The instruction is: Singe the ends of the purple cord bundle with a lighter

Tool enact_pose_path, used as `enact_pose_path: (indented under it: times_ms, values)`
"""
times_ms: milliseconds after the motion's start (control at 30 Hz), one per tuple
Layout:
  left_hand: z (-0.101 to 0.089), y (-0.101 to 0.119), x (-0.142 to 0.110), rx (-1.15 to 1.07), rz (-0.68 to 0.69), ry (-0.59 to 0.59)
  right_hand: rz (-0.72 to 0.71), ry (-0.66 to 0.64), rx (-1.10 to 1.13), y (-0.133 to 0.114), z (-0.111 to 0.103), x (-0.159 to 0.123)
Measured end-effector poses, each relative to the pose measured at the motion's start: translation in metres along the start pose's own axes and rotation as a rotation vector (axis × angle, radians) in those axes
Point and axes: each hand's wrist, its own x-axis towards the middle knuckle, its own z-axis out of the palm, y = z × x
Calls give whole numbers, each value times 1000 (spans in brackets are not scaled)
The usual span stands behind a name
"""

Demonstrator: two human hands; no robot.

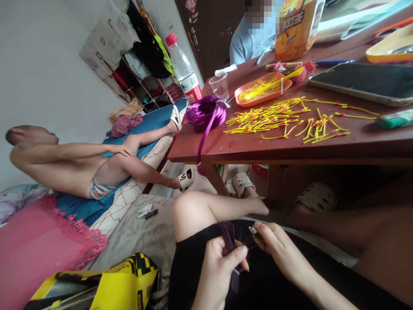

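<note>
My left hand (222, 262) is closed around a bundle of dark purple cords (228, 234), whose loose ends fan out above the fingers. The bundle's lower end comes out below the hand, with a pale band near the thumb. Just to the right, my right hand (274, 243) is pinched on a small lighter-like object (253, 231) with a pale end; most of it is hidden by the fingers. A few thin strands spread between the two hands. Both hands are over black cloth (190, 262) on my lap.
On the red-brown table (200, 148) lie a purple cord coil (206, 113), yellow knotted cords (267, 116), an orange tray (247, 101), a phone (368, 82) and bottles (185, 69). One person (64, 159) reclines on a bed; another (240, 41) is behind the table. A yellow bag (119, 284) is at lower left.
</note>
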Motion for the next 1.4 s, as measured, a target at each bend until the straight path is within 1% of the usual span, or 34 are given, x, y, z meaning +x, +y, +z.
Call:
enact_pose_path:
  times_ms: [167, 267, 333, 433, 467, 533, 667, 767, 867, 967, 1067, 1133, 1167, 1300, 1367, 1400]
  values:
    - [1, 0, 1, -22, -8, 2, 19, 60, 12, 1, -1, -1]
    - [1, -1, 1, -38, -4, 46, 44, 117, 78, -1, -1, -2]
    - [1, -2, 1, -58, -6, 90, 36, 84, 139, -4, -1, -1]
    - [1, -3, 1, -91, -9, 137, -22, -62, 233, -8, 2, 0]
    - [1, -3, 1, -100, -8, 146, -31, -93, 257, -10, 4, 0]
    - [2, -3, 1, -122, 0, 153, -20, -88, 300, -12, 9, -1]
    - [2, -3, 1, -158, -4, 139, 9, -12, 384, -16, 16, -4]
    - [3, -4, 1, -171, -11, 149, 18, -16, 407, -18, 18, -7]
    - [4, -6, 2, -214, -20, 164, 17, -27, 389, -19, 17, -7]
    - [3, -7, 2, -263, -24, 204, 31, 9, 317, -12, 15, -5]
    - [0, -9, 2, -275, -23, 237, 21, -32, 227, -4, 12, -1]
    - [-2, -9, 1, -240, -19, 239, -2, -79, 187, -1, 7, 2]
    - [-2, -9, 1, -218, -14, 233, -9, -80, 183, -1, 4, 4]
    - [-3, -8, 0, -152, 1, 183, -12, -34, 208, -5, -6, 4]
    - [-2, -7, 0, -121, -2, 172, 2, -37, 189, -8, -7, 1]
    - [-1, -6, 0, -111, -5, 175, 19, -18, 167, -9, -6, -1]
